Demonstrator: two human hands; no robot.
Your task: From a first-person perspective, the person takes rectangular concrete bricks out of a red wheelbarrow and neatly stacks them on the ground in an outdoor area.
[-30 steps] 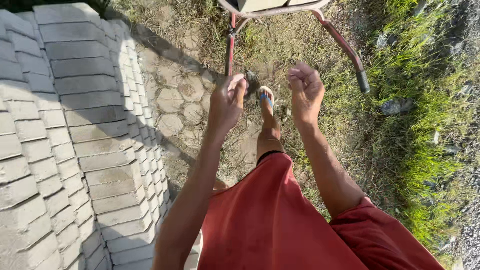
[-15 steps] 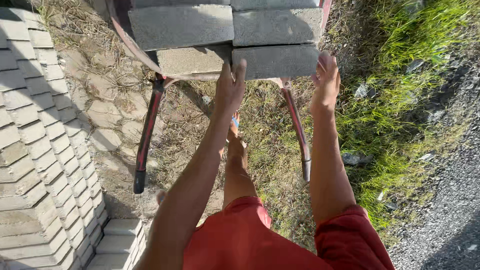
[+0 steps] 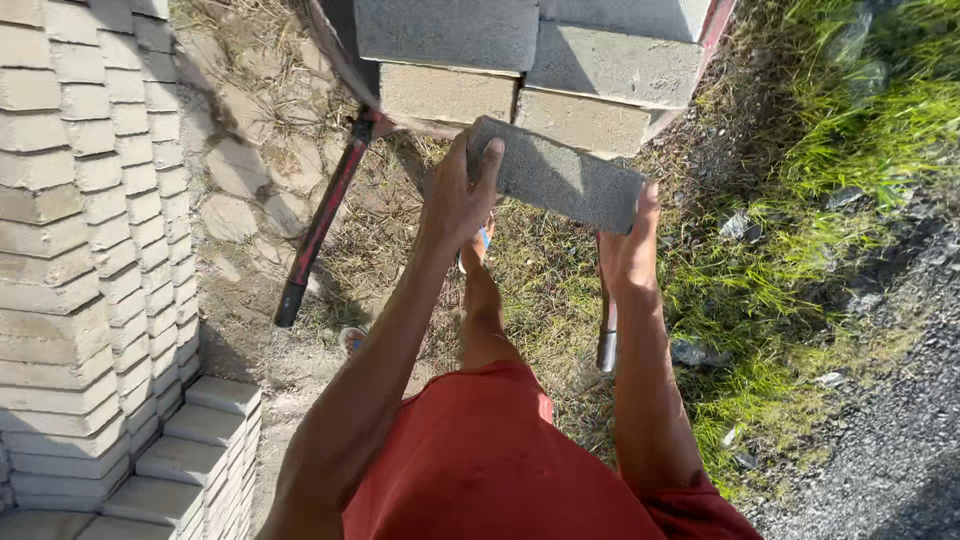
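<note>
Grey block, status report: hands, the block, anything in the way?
Left hand and right hand grip opposite ends of the grey block. Block tilted, clear of the wheelbarrow load. Red handle beside left arm.

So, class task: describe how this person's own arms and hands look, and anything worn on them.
Both arms are bare from the shoulder down: no sleeves, gloves, watch or bands show. The left hand and the right hand are bare as well, fingers uncovered, and the forearms look lean. The only clothing in view is the red shorts below the arms.
</note>
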